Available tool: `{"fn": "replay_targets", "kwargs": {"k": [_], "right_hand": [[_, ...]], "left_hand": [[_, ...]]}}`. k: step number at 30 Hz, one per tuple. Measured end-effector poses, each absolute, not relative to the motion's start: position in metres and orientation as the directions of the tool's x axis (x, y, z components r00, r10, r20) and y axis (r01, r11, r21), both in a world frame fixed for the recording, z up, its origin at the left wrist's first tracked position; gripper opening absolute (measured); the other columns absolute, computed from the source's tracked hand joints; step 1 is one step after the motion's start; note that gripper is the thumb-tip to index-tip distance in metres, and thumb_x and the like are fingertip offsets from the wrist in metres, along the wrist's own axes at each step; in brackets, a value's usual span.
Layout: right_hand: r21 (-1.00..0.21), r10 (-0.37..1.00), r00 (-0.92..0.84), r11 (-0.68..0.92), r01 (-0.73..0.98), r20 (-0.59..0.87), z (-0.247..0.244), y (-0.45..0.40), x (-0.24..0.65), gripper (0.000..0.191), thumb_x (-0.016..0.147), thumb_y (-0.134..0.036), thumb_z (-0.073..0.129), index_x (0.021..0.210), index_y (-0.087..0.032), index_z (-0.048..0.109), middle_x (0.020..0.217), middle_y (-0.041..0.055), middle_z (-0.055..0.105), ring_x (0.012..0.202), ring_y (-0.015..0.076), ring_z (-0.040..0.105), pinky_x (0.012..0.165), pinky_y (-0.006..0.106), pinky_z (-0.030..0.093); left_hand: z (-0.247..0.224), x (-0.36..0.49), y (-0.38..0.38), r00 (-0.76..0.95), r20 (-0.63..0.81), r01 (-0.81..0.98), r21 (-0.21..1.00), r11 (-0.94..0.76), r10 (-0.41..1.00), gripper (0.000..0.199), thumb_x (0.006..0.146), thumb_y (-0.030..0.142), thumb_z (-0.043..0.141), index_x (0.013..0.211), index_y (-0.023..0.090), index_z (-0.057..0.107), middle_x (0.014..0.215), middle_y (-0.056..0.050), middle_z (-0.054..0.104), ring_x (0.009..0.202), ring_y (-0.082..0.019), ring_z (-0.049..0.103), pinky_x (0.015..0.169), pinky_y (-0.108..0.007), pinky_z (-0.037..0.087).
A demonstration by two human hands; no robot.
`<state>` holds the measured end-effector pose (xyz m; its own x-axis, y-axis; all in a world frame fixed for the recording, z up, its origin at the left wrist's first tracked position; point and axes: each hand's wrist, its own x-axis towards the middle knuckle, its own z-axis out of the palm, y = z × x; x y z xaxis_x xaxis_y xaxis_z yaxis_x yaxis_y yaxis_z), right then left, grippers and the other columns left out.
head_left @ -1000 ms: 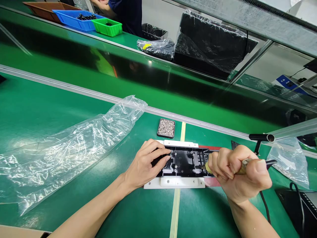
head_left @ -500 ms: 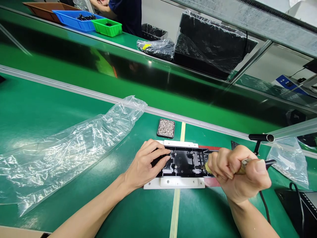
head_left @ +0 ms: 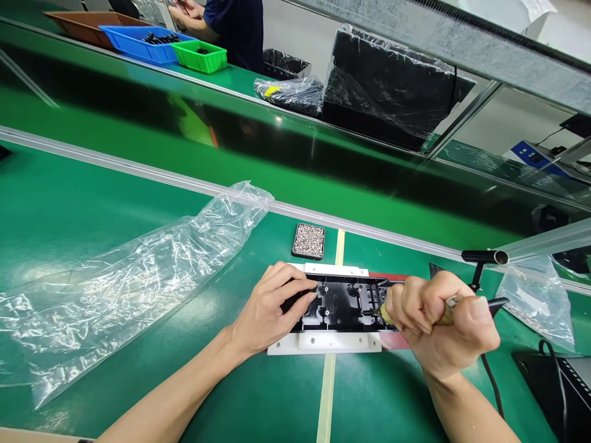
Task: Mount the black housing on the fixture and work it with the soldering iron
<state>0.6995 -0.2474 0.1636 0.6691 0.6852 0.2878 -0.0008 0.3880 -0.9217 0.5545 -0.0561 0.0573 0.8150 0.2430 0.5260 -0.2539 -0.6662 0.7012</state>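
A long black plastic housing (head_left: 341,304) lies between the white blocks of a fixture (head_left: 339,343). Over the housing's left end, my left hand (head_left: 272,304) is closed with its thumb and fingers on a black part whose outline is mostly hidden. My right hand (head_left: 438,320) is wrapped round the handle of a screwdriver-like tool (head_left: 449,312), its thumb near the handle's top. The tool points down and left into the right half of the housing, and its tip is hard to make out. A small square tray of metal screws (head_left: 309,240) sits behind the fixture.
A clear plastic bag (head_left: 152,271) spreads over the left bench; another bag (head_left: 538,301) lies right, near a black tube on a stand (head_left: 484,257). Beyond the metal rail (head_left: 138,169) are blue (head_left: 138,44) and green (head_left: 201,56) bins and a person (head_left: 233,31).
My right hand has shifted very slightly left with the tool. My left hand has stayed in place on the housing.
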Motion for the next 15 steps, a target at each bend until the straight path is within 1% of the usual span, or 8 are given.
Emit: {"fn": "replay_targets", "kwargs": {"k": [6,11,15], "right_hand": [[-0.918,0.695,0.650,0.396,0.010,0.307,0.1627,-0.2492,0.6984,0.049,0.101,-0.053,0.057,0.065,-0.022,0.047,0.049,-0.0060,0.032,0.041,0.0097,0.026,0.041,0.024,0.030],[-0.925,0.732,0.605,0.378,0.022,0.314,0.1650,-0.2499,0.6980,0.047,0.102,-0.049,0.056,0.066,-0.022,0.045,0.050,-0.0054,0.034,0.042,0.0102,0.029,0.043,0.025,0.031],[-0.922,0.767,0.553,0.387,0.005,0.325,0.1673,-0.2503,0.7019,0.043,0.102,-0.045,0.056,0.067,-0.022,0.048,0.051,-0.0051,0.035,0.043,0.0109,0.032,0.043,0.026,0.034]], "left_hand": [[0.0566,0.5542,-0.0561,0.820,0.517,-0.248,0.708,-0.662,0.246,0.022,0.104,0.014,0.067,0.123,0.023,0.071,0.107,-0.005,0.068,0.100,-0.021,0.061,0.088,-0.041,0.044],[0.0575,0.5546,-0.0558,0.815,0.524,-0.253,0.706,-0.662,0.247,0.020,0.104,0.014,0.066,0.121,0.023,0.072,0.106,-0.005,0.069,0.100,-0.021,0.061,0.088,-0.040,0.045],[0.0579,0.5549,-0.0555,0.815,0.524,-0.249,0.702,-0.667,0.246,0.019,0.104,0.014,0.066,0.120,0.022,0.072,0.105,-0.005,0.069,0.100,-0.021,0.062,0.088,-0.040,0.045]]}}
